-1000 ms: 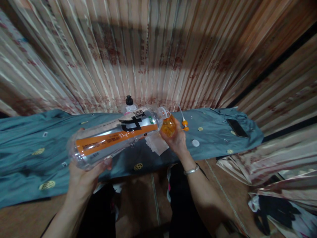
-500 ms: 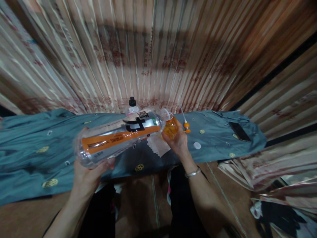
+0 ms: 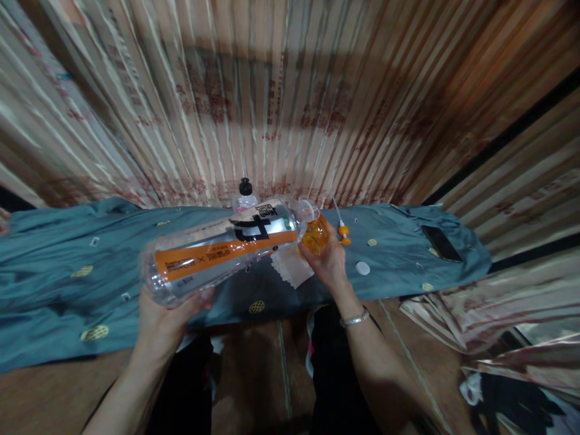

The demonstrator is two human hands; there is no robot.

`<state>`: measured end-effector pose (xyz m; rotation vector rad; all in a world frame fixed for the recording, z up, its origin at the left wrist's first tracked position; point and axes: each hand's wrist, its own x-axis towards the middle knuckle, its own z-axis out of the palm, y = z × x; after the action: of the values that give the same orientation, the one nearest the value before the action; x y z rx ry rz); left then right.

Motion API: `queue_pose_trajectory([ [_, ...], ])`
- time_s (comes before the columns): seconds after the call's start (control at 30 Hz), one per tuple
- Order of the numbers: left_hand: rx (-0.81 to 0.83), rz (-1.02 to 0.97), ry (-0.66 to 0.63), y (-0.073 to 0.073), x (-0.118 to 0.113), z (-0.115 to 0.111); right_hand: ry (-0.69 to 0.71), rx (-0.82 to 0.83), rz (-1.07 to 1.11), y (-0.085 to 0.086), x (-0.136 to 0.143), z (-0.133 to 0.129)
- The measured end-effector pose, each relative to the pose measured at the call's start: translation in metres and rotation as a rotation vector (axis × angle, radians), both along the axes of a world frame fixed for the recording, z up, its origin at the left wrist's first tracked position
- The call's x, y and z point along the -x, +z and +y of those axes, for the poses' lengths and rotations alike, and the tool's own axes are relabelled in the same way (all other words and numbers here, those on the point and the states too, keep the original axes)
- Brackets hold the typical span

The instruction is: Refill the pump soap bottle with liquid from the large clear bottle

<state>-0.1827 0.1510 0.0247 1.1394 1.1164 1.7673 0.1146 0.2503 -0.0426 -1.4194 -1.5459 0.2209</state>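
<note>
Big clear bottle (image 3: 222, 251) held tilted over bench (image 3: 181, 217), base in left hand (image 3: 170, 320), grip wrapped partway. Its mouth is at the neck of orange bottle (image 3: 314, 235), closed in right hand (image 3: 330, 258); contact or flow looks too blurred to confirm. White cap (image 3: 362, 267) lies nearby.

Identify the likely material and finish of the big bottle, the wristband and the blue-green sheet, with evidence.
Big bottle: probably clear, glossy plastic; it is see-through with bright highlights.
Wristband: shiny metal, it seems, from its silvery gleam, though coated plastic is possible.
Blue-green sheet: soft fabric, probably with a slight sheen, judging by its creases and folds.
</note>
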Motion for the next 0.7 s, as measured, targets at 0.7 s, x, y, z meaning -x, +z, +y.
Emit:
queue_pose_trajectory([
  [0.7,0.092,0.064,-0.022,-0.0095,0.0099,-0.0031,0.005,-0.023,0.018,0.0006,0.0004,-0.0014],
])
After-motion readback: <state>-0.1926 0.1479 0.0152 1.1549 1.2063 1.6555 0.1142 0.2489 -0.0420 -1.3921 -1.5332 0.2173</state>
